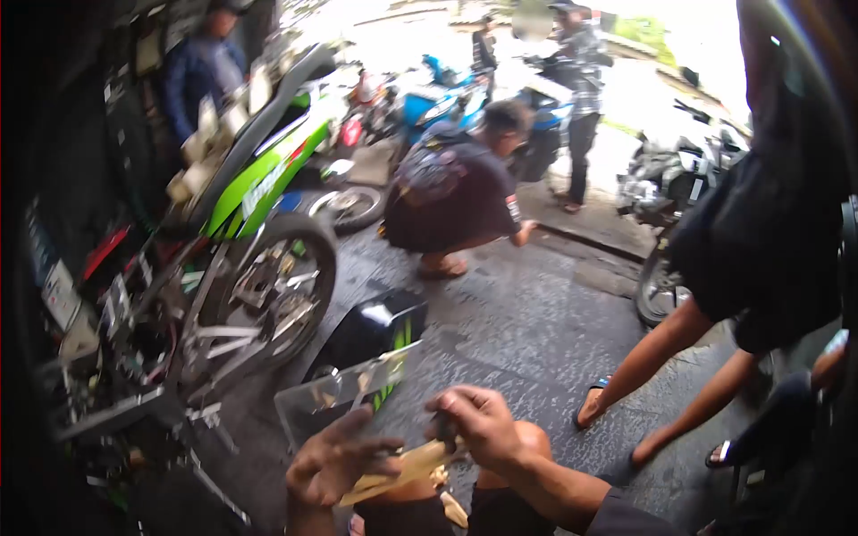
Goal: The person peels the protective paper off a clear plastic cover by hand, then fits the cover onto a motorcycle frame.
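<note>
My left hand (344, 457), smudged dark, is low in the middle, its fingers curled at a flat tan strip (398, 473). Blur hides the exact grip. Close on its right, my right hand (480, 424) is closed in a pinch; a small dark thing at its fingertips is too blurred to name. The strip's far end reaches just under that hand. Behind my left hand a clear plastic sheet (344, 386) stands tilted; whether the hand touches it I cannot tell. A few small pale pieces (453, 509) show below, between my knees.
A black and green fairing (366, 335) lies on the wet dark floor (500, 348). To the left stands a partly stripped green motorcycle (268, 183). A person squats (460, 183) ahead; another person's legs (661, 357) stand at right. More motorcycles (442, 105) are beyond.
</note>
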